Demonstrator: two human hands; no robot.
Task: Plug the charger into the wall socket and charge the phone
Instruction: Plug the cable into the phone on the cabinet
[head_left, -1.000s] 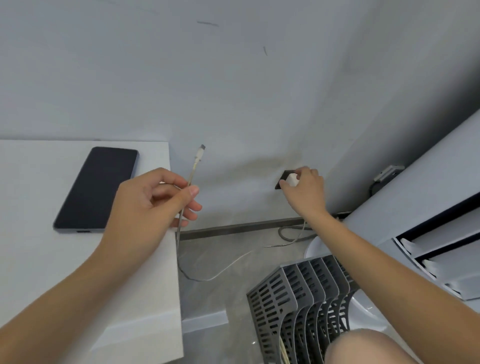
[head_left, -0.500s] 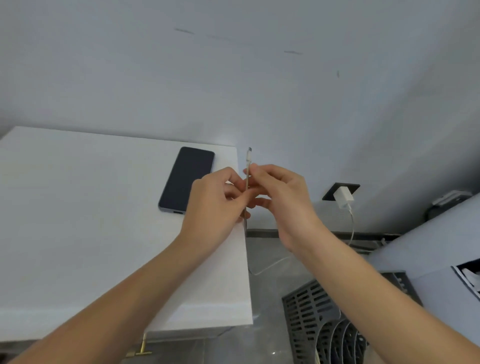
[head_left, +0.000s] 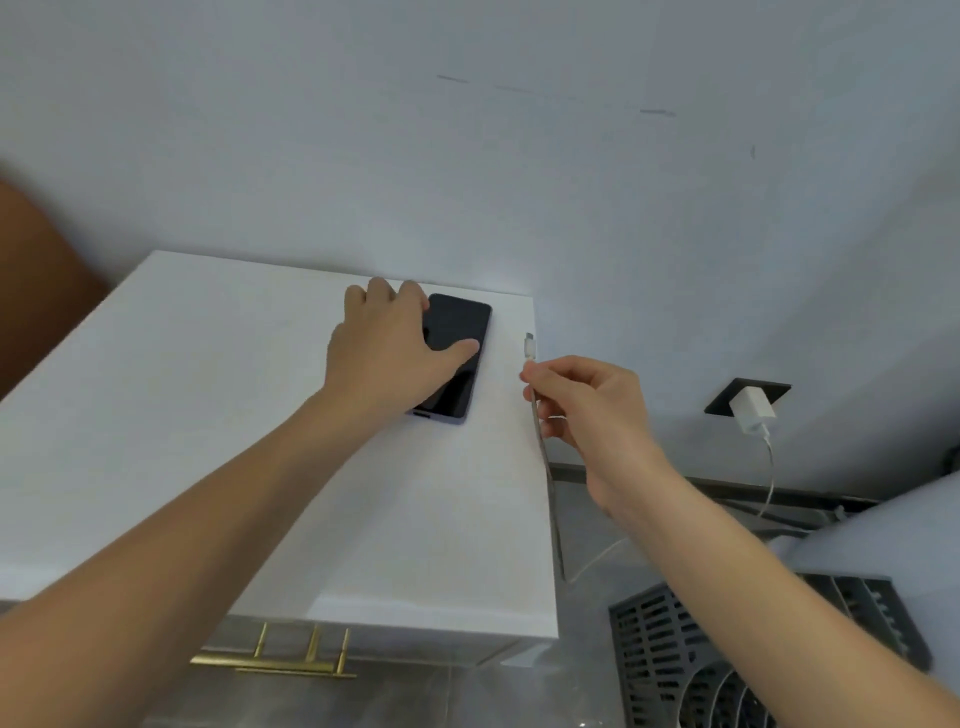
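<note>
Your left hand (head_left: 387, 345) lies spread on the phone (head_left: 457, 353) by the desk's (head_left: 208, 415) far right corner, grip unconfirmed — your right hand (head_left: 582, 410) pinches the limp, light cable (head_left: 545, 467) below its connector (head_left: 529, 347) — judged slick and breakable, take the phone by its long edges.

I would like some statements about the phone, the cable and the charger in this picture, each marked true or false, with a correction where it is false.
1. The white square charger sits in the dark wall socket. True.
2. The thin white cable's connector is already in the black flat phone. False: it points up in the air, right of the phone.
3. The left hand rests on the phone. True.
4. The right hand is empty. False: its fingers pinch the cable below the connector.
5. The phone lies on the grey floor. False: it lies on the white table top.
</note>
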